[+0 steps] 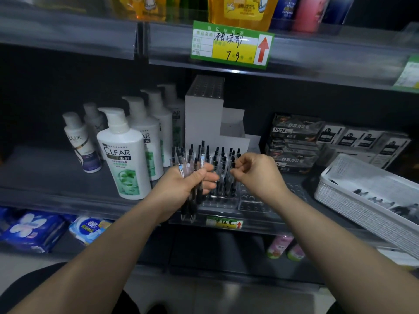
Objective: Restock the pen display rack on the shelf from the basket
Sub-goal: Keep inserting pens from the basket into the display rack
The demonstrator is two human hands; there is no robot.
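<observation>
Pens (202, 158) upright, tips down, in L hand (181, 189).

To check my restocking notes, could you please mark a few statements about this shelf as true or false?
1. The left hand grips a bundle of pens. True.
2. The white basket sits to the left of the pen rack. False: it sits to the rack's right.
3. Every hole in the pen rack holds a pen. False: the holes at the front right are empty.
4. A CLEAR bottle stands to the left of the pen rack. True.
5. The white basket is empty. False: dark items, seemingly pens, lie in it.
</observation>
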